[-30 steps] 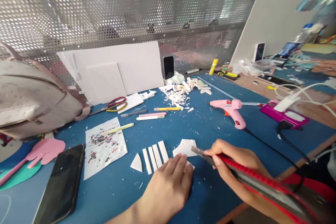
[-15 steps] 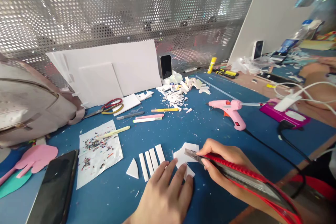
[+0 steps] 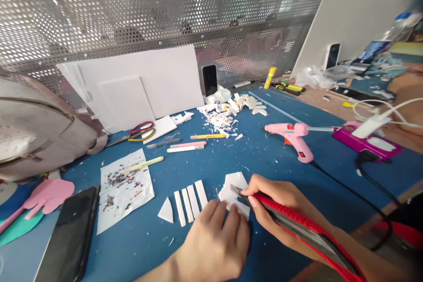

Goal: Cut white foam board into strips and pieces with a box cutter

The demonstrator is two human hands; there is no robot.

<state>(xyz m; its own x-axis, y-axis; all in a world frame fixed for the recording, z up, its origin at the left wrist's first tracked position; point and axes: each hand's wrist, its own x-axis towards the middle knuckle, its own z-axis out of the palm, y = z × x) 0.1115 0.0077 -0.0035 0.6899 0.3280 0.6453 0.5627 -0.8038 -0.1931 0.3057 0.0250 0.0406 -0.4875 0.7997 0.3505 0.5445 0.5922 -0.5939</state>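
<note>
My right hand [image 3: 277, 205] is closed around a red utility knife [image 3: 299, 224], its blade resting on a small white foam board piece [image 3: 235, 183]. My left hand [image 3: 214, 242] lies just left of the knife with its fingers curled down onto the near part of that piece, partly hiding it. Left of my fingers are several narrow white foam strips [image 3: 191, 202] in a row. Beside them is a white foam wedge [image 3: 166, 210] with a rounded edge.
A pink glue gun [image 3: 292, 134] lies at right, its cable near my right forearm. Behind are foam scraps [image 3: 221, 119], markers [image 3: 187, 144] and scissors [image 3: 142, 131]. At left are a black phone [image 3: 68, 233], a littered paper sheet [image 3: 140, 194] and a bag [image 3: 42, 128].
My left fingers have drawn in from spread to curled, and that hand has shifted slightly right. The foam piece has turned a little under the blade. The knife stays in my right hand.
</note>
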